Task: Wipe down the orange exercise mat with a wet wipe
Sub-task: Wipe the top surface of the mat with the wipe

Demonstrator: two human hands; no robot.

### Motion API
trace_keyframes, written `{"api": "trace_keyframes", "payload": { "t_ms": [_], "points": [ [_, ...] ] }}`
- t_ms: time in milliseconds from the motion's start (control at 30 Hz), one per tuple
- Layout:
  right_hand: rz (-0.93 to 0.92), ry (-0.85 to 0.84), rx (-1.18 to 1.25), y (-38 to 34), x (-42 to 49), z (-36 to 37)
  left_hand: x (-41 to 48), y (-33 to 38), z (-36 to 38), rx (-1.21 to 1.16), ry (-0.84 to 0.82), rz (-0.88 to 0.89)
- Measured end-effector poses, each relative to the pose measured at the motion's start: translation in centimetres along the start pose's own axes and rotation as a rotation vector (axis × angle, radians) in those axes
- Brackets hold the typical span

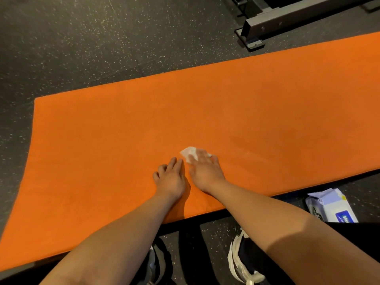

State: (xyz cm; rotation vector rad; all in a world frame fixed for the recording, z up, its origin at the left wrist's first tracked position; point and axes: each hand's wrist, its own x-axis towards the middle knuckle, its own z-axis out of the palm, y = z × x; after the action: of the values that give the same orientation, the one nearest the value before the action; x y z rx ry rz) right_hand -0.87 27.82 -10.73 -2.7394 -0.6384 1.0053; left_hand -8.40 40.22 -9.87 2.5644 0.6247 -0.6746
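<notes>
The orange exercise mat [123, 130] lies flat on the dark speckled floor and runs from lower left to upper right. A small white wet wipe [188, 152] sits on the mat near its middle. My right hand [203, 171] presses on the wipe with flat fingers; the wipe shows beyond the fingertips. My left hand [170, 178] rests palm down on the mat just left of the right hand, touching no wipe.
A pack of wet wipes [331, 205] lies on the floor at the mat's near edge, lower right. A grey metal equipment frame [273, 23] stands on the floor past the mat's far edge. My shoes [240, 256] are below the mat's near edge.
</notes>
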Motion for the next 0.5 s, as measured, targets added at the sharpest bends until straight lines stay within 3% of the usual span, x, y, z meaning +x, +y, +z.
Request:
{"api": "trace_keyframes", "payload": {
  "t_ms": [67,133,267,333,500],
  "points": [
    [0.210,0.055,0.070,0.8,0.7,-0.7,-0.1,-0.3,0.3,0.001,0.020,0.012],
    [0.258,0.037,0.109,0.1,0.8,-0.9,-0.1,-0.6,0.5,-0.032,0.036,0.013],
    [-0.098,-0.037,0.041,-2.3,-0.5,0.7,-0.2,-0.9,1.1,-0.091,0.065,0.018],
    [-0.152,-0.030,-0.003,-1.2,-0.5,0.6,-0.4,-1.2,1.3,-0.079,0.072,0.042],
    [0.224,0.046,-0.024,2.6,-0.4,-0.5,-1.0,-1.3,1.3,0.033,0.053,0.075]
  ]
}}
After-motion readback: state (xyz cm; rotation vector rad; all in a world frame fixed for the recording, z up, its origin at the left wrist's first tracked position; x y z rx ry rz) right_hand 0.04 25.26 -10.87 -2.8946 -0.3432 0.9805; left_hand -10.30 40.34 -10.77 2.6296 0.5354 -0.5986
